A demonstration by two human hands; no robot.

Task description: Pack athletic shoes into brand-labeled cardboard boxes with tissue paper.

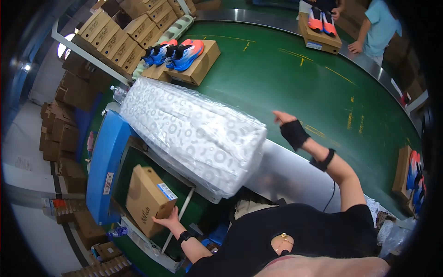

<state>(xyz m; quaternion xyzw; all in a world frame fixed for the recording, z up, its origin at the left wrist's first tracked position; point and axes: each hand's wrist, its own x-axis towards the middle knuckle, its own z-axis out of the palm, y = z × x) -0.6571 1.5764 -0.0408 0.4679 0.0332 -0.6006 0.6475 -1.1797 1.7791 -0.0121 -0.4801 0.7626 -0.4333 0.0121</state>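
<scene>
A closed brown cardboard shoebox (150,198) with a blue-and-white label lies tilted on the lower green belt at the left. My left hand (169,219) holds its near end, with thumb and fingers against the cardboard. Raised above the wide green belt, my right hand (283,118) has nothing in it and its fingers are partly spread; a black wrist wrap covers the palm. Between my hands stands a long machine cover (194,129), silvery with a ring pattern and wrapped in clear plastic.
Blue-and-orange sneakers (187,54) sit on shoeboxes at the far left of the belt (258,64). Another pair (321,21) rests on a box by co-workers across. More shoes (412,173) stand at right. A blue machine housing (106,166) flanks the shoebox; stacked boxes (115,44) rise behind.
</scene>
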